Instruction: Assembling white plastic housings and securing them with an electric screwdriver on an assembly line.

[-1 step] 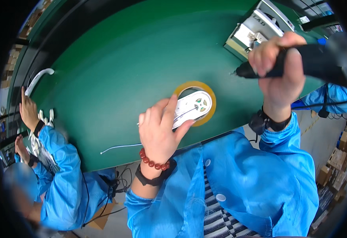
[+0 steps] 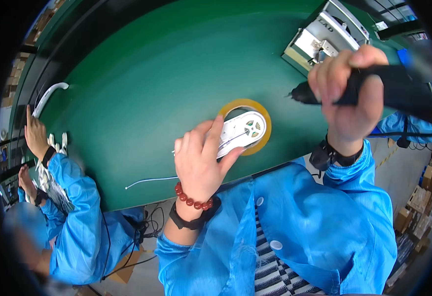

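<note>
My left hand (image 2: pixel 198 153) is closed round the near end of a white oblong plastic housing (image 2: pixel 234 129). The housing lies over a roll of yellow tape (image 2: pixel 266 138) on the green table, and a round slotted opening shows at its far end. A thin pale cable (image 2: pixel 149 181) runs out to the left from under this hand. Raised at the right, my right hand (image 2: pixel 351 91) grips a black electric screwdriver (image 2: pixel 398 86). Its tip points left, above the table and apart from the housing.
Behind my right hand stands a white box-shaped machine (image 2: pixel 324 37) on the green table (image 2: pixel 166 64). A co-worker's hand (image 2: pixel 37 135) touches a curved white part (image 2: pixel 48 98) at the left, near a pile of white parts (image 2: pixel 53 177). Another blue sleeve (image 2: pixel 408 126) shows far right.
My right hand and the screwdriver have shifted slightly nearer to me and to the right. My left hand, the housing and the tape roll have moved barely, a touch to the right.
</note>
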Available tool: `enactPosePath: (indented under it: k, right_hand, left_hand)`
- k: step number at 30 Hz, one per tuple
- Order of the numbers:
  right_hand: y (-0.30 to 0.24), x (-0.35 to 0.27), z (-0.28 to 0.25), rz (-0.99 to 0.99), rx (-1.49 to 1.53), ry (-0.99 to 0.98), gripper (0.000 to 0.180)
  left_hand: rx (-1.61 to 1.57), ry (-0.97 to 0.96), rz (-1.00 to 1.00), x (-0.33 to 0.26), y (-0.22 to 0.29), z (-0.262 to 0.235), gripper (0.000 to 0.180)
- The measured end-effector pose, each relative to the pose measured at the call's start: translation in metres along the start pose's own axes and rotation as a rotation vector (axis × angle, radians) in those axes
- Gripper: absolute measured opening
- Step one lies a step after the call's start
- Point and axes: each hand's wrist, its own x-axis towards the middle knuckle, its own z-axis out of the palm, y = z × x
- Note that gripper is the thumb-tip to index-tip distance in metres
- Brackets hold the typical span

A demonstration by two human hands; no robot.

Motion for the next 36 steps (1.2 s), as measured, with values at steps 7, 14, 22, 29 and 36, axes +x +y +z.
enactPosePath:
  k: [7, 14, 22, 29, 36]
  right_hand:
    - [0.006, -0.005, 0.052, 0.130, -0.003, -0.211, 0.039]
    - [0.017, -0.002, 0.056, 0.168, -0.178, -0.319, 0.037]
    - [0.028, -0.010, 0.055, 0.202, -0.153, -0.272, 0.034]
    - [0.032, -0.006, 0.058, 0.218, -0.089, -0.261, 0.032]
    - [0.032, -0.015, 0.070, 0.118, -0.018, -0.314, 0.034]
  left_hand:
    - [0.012, 0.033, 0.010, -0.003, -0.002, 0.000, 0.060]
    - [0.007, 0.044, 0.014, -0.005, -0.005, 0.001, 0.060]
    - [-0.012, 0.059, 0.028, -0.007, -0.005, 0.005, 0.059]
    - [0.005, 0.055, 0.023, -0.006, -0.005, 0.007, 0.058]
    - [0.049, 0.076, 0.029, -0.020, -0.002, 0.012, 0.059]
